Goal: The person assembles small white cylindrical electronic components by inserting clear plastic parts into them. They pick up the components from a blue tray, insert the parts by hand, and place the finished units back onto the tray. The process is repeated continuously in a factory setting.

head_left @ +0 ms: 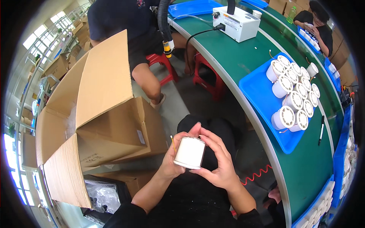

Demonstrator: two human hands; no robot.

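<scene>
Over my lap I hold a white cylindrical housing (190,152) with a flat rim at its lower end. My left hand (171,161) is wrapped round its left side. A thin yellowish wire (173,143) sticks up beside those fingers. The right side is held by my right hand (219,163), thumb at the lower rim and fingers at the top. Both hands are closed on the housing; its far side is hidden. To the right, a blue tray (254,99) on the green bench carries several similar white cylinders (283,86) with slotted round ends.
A large open cardboard box (110,144) stands to my left, with clear plastic bags (104,195) near it. The green bench (243,57) curves along my right, bearing a white machine (237,23) and a marker pen (321,130). Co-workers sit ahead and across. A black hose (162,21) hangs ahead.
</scene>
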